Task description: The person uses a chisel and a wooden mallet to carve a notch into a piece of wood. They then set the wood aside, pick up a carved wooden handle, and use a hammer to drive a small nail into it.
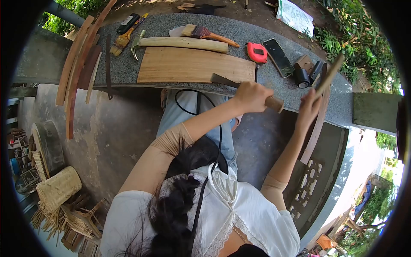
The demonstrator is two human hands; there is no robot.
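Possibly, a slip lets the chisel [224, 80] clenched in the left hand [251, 97] nick the board [192, 65], the right hand [309, 108] gripping a stick [329, 78]

Single head-worn camera: wide round view, facing forward, steeply down, close above stone tabletop [124, 72].

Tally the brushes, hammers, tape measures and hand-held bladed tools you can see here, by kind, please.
Brushes: 2
Hammer: 1
Tape measure: 1
Bladed tool, in the left hand: 1
Total: 5
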